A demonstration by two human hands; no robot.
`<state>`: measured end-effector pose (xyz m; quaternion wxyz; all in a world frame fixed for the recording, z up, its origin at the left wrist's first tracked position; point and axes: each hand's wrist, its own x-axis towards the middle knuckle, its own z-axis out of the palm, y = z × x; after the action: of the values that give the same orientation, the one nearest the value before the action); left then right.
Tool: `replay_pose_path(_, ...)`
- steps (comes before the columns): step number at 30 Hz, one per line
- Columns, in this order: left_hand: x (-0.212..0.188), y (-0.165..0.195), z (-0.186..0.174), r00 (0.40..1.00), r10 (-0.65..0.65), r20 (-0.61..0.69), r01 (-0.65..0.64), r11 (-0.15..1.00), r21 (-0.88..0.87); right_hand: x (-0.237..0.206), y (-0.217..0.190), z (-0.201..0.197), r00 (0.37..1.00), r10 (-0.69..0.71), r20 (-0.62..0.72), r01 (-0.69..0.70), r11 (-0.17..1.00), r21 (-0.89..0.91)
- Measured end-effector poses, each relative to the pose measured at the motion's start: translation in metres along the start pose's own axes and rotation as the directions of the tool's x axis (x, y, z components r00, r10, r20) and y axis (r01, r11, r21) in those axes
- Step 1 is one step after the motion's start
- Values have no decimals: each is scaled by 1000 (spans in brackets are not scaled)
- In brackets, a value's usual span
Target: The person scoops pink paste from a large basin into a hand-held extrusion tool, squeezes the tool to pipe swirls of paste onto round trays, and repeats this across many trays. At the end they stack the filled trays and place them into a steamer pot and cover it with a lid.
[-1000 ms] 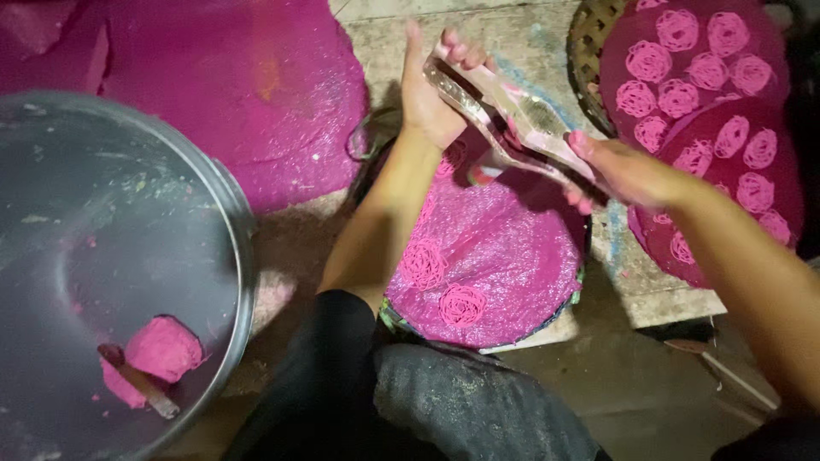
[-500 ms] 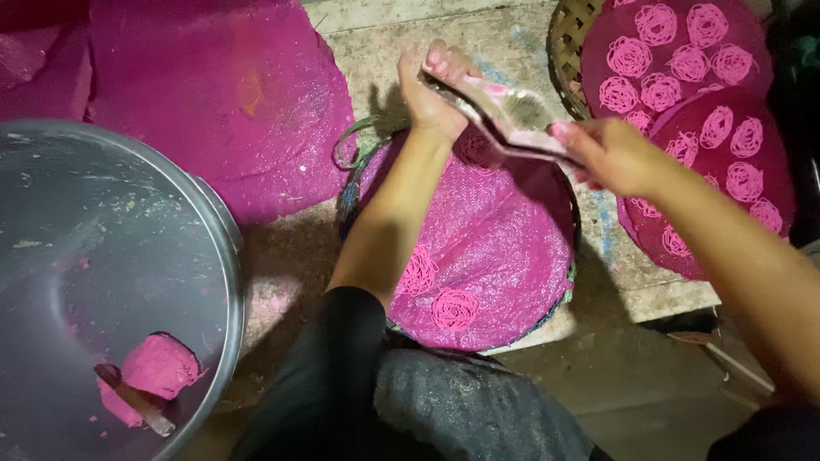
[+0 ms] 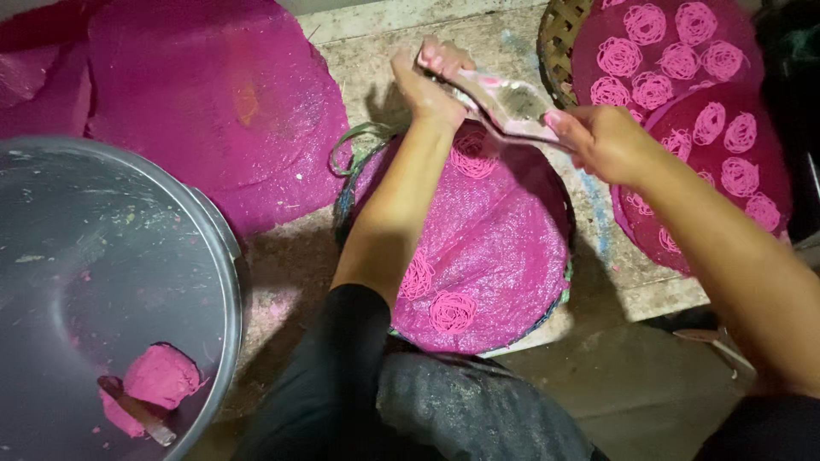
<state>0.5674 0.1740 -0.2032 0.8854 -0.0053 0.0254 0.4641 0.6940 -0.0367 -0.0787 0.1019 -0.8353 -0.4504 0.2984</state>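
Near basin: at 8 o'clock we see the grey metal basin point(image 3: 102, 299) holding a lump of pink dough point(image 3: 158, 376) with a utensil's handle beside it.
Round tray: at centre lies our pink mesh tray point(image 3: 504, 256), with three noodle coils point(image 3: 451, 312) on it, much of its surface bare.
Step in hand: we judge we are pressing out another coil at the tray's 12 o'clock edge.
Left hand point(image 3: 427, 81): fingers curled tight around one handle of the dough press point(image 3: 504, 107).
Right hand point(image 3: 602, 141): fingers closed on the other handle.
Next move: steady squeezing, circling over bare mesh.
Far trays: at 2 o'clock, filled trays point(image 3: 683, 77) in a woven basket point(image 3: 559, 38).
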Motion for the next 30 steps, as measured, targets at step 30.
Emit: replay_pose_path(30,-104,112,93,851,-477,218,-525,-767,369,-35,-50,-1,828,-514,-224,558,718,416)
